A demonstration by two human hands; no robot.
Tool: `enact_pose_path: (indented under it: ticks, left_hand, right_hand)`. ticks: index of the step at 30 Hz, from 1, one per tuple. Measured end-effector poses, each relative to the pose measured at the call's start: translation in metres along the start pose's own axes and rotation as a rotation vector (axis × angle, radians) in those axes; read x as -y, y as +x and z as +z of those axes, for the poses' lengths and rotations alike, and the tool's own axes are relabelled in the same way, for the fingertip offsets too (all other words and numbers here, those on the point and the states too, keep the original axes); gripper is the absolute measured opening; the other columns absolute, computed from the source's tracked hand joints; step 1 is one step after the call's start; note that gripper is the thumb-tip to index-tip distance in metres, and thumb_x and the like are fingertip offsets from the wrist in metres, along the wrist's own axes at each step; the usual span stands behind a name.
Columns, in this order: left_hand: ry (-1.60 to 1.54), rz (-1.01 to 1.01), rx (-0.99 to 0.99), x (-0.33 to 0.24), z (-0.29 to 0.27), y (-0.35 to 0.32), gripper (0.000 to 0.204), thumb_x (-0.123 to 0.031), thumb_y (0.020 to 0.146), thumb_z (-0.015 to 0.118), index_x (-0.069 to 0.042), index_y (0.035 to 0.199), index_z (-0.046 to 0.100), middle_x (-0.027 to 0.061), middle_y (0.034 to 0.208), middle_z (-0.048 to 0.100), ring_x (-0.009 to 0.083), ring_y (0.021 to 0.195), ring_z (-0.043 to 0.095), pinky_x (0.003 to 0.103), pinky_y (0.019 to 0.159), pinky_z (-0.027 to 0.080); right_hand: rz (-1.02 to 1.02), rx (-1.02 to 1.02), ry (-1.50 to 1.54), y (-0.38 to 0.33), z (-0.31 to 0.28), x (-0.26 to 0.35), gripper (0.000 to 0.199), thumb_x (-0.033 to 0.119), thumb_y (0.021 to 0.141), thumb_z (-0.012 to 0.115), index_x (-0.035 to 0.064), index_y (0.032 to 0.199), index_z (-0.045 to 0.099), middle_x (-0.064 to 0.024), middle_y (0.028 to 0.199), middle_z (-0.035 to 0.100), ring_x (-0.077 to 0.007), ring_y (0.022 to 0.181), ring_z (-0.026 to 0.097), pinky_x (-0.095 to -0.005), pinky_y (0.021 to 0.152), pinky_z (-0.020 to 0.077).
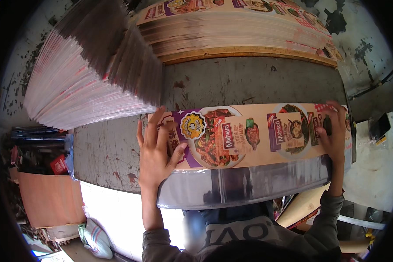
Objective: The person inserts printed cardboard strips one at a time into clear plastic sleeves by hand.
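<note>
A long printed card strip with pictures of food dishes lies across the grey table in front of me. Along its near side runs a clear, glossy plastic band that reaches past the table's front edge. My left hand rests on the strip's left end, fingers apart and thumb on the print. At the other end, my right hand touches the strip with fingers spread and slightly bent. Neither hand is closed around anything. The right fingertips partly cover the print there.
A tall, fanned stack of plastic-covered sheets leans at the table's far left. Behind the table, a pile of similar printed strips sits on a wooden board. A brown wooden panel and a white sack are at lower left.
</note>
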State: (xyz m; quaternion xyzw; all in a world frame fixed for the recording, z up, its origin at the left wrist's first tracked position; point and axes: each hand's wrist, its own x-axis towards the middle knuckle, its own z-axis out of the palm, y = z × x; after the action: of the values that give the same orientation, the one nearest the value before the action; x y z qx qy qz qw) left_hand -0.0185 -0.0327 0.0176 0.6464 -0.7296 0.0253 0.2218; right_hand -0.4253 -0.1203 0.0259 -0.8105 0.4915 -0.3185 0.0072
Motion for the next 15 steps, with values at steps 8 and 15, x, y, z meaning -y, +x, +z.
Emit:
enact_pose_path:
  ticks: [8,15]
  left_hand:
    - [0.018,0.010,-0.039,0.001,0.001,0.000,0.046,-0.039,0.077,0.062,-0.003,0.104,0.055,0.0162,0.131,0.040,0.0310,0.121,0.040,0.055,0.105,0.014]
    - [-0.049,0.003,-0.037,0.003,0.002,-0.002,0.045,-0.043,0.078,0.061,-0.004,0.100,0.057,0.0159,0.131,0.040,0.0309,0.121,0.040,0.054,0.105,0.014]
  right_hand:
    - [-0.086,0.149,-0.107,0.000,-0.001,-0.008,0.040,0.031,0.073,0.064,0.0041,0.100,0.052,-0.0141,0.117,0.046,-0.0326,0.108,0.044,-0.0416,0.089,0.0367]
    - [-0.088,0.123,-0.093,-0.002,-0.002,-0.005,0.044,0.044,0.079,0.057,0.0047,0.098,0.053,-0.0144,0.116,0.047,-0.0320,0.107,0.044,-0.0415,0.088,0.0372]
